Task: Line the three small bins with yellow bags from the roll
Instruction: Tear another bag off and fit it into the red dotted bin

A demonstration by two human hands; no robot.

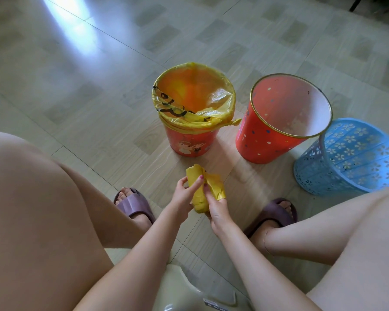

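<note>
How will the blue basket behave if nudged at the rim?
The blue basket probably slides or tips easily: its perforated plastic walls look thin and light, and it holds nothing. It seems to touch the red bin beside it, so a push that way may shift both.

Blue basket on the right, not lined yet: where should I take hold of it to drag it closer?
Probably by the open rim of the blue basket, on the side nearest you. It stands upright on the floor, its mouth faces up and its perforated wall offers finger holds. Both the left hand and the right hand hold the yellow bag roll, so free one first.
</note>
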